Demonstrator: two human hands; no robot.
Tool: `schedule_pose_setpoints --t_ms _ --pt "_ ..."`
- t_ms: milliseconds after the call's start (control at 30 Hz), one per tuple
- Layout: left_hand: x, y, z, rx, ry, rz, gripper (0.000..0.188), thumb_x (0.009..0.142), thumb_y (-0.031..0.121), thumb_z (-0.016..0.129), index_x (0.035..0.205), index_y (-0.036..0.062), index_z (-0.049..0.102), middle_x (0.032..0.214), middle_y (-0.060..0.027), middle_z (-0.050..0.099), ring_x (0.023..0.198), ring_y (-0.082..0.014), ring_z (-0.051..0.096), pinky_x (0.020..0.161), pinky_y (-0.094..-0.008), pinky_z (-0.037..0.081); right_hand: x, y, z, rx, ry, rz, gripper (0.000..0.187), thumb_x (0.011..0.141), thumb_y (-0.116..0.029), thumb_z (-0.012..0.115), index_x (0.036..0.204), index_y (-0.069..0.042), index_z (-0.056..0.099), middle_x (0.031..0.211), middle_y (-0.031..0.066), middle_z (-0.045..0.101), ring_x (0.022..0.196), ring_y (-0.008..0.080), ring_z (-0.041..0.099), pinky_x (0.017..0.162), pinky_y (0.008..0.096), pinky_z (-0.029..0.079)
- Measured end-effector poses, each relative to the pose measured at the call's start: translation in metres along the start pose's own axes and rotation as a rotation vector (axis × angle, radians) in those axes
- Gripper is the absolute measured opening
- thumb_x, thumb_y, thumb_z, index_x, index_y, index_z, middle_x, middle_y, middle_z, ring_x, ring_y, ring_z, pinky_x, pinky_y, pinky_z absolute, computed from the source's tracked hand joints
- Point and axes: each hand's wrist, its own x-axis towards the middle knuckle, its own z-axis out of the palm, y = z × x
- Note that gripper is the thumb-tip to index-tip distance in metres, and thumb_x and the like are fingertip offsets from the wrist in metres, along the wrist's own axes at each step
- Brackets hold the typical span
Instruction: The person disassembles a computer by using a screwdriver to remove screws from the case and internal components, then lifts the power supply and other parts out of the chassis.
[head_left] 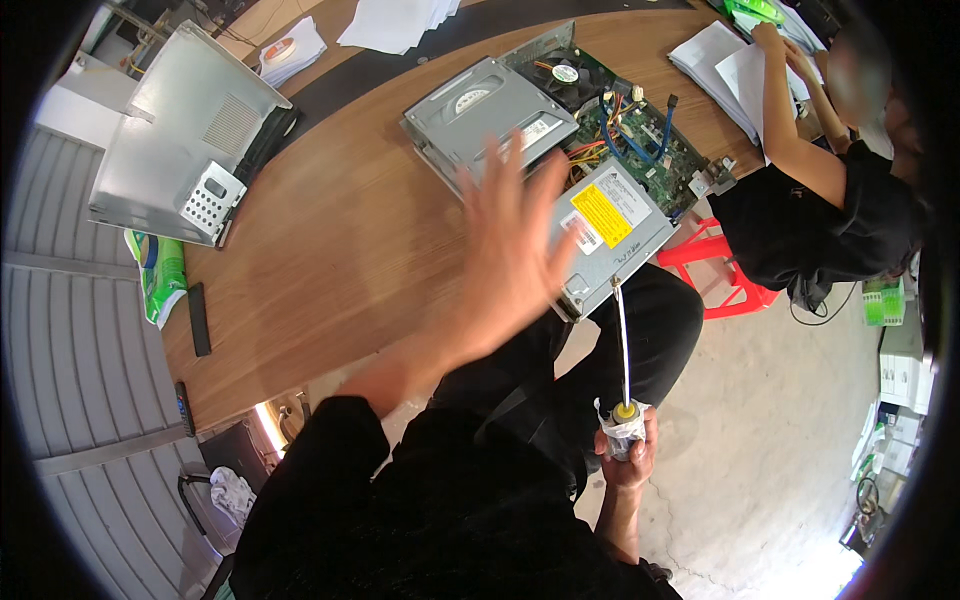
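An opened computer case lies at the table's edge in front of me. Its grey metal power supply (645, 225), with a yellow label, faces up at the near right. My right hand (640, 460) is closed round the handle of a long-shafted screwdriver (625, 350); white plastic wraps the handle. The screwdriver's tip meets the power supply's near edge. Fingers spread and smeared by motion, my left hand (505, 255) hovers over the case, holding nothing. Behind it sits a flat grey drive (485, 105), partly covered. Cables cross the green circuit board (650, 170) beside a black fan (580, 85).
A removed metal case cover (190, 130) stands at the left, near a green packet (160, 275) and a black bar-shaped object (200, 320). Papers (715, 75) lie at the right by another person's arms (790, 125). A red stool (725, 275) stands below.
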Motion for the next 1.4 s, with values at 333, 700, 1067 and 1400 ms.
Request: schedule_pose_setpoints --t_ms 333,700,1067,1400 --pt "0.133 -0.205 0.007 -0.022 -0.347 -0.371 0.061 0.094 0.051 0.05 0.125 -0.0008 0.06 0.124 -0.0282 0.06 0.115 -0.0396 0.058 0.096 -0.0446 0.045 0.078 0.016 0.057 -0.18 -0.05 -0.256 0.066 0.09 -0.054 0.062 0.131 -0.008 0.038 0.087 0.0133 0.057 0.064 0.0142 0.053 0.049 0.0248 0.04" --pt "0.09 -0.196 0.005 0.085 -0.281 -0.453 0.059 0.099 0.049 0.039 0.104 -0.0021 0.069 0.109 -0.0265 0.066 0.106 -0.0433 0.061 0.092 -0.049 0.046 0.17 -0.011 0.08 -0.376 0.198 -0.498 0.041 0.102 -0.029 0.049 0.131 -0.002 0.04 0.097 0.01 0.06 0.079 0.0119 0.054 0.065 0.0251 0.044" --pt "-0.022 -0.109 -0.045 -0.235 -0.331 -0.71 0.046 0.102 0.034 0.043 0.123 -0.0066 0.045 0.114 -0.0351 0.06 0.107 -0.0508 0.057 0.095 -0.0526 0.043 0.307 -0.087 0.035 -0.633 -0.114 -0.336 0.043 0.103 -0.036 0.048 0.132 -0.005 0.048 0.09 0.0043 0.061 0.072 0.0091 0.05 0.065 0.0236 0.041" --pt "-0.114 -0.002 -0.054 -1.193 -0.19 -0.74 0.07 0.094 0.009 0.061 0.147 -0.007 0.018 0.13 -0.0294 0.051 0.116 -0.0305 0.06 0.097 -0.039 0.05 0.359 -0.136 0.03 -0.594 -0.348 -0.2 0.05 0.099 -0.043 0.052 0.137 -0.012 0.046 0.102 0.0049 0.057 0.078 0.0094 0.047 0.066 0.0211 0.039"
